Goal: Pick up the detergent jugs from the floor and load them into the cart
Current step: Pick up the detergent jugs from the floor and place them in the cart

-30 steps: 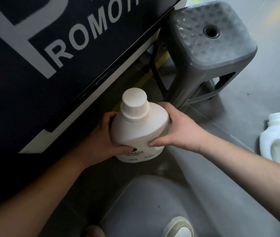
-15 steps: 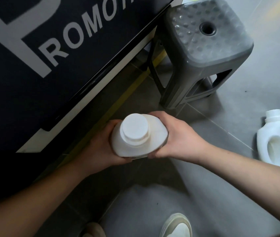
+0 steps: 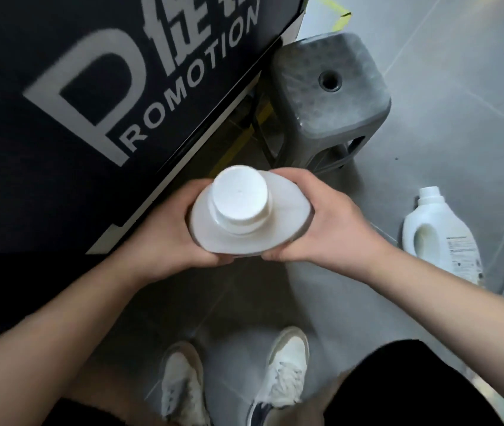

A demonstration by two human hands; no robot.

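Grey tiled floor (image 3: 459,103) fills the head view, with a dark promotion panel (image 3: 60,118) from nine to twelve o'clock and a grey plastic stool (image 3: 330,87) at one o'clock, just beside it. You have one detergent jug (image 3: 247,213) at the centre, held clear of the floor and seen cap-up from above. Your left hand (image 3: 164,238) wraps its nine o'clock side and your right hand (image 3: 330,229) its three o'clock side, so both hands are clamped round the body with fingers curled. A second jug (image 3: 441,238) appears to lie flat on the floor at three o'clock, well apart from you and not yet picked up. No cart shows, so you will likely have to turn to find it. The main risk, as I judge it, is that smooth, sloping plastic squeezed from the sides could slip down through your palms if the jug is full and land near your shoes (image 3: 287,373) at six o'clock. Turning without looking, you could also clip the stool or tread on the second jug.
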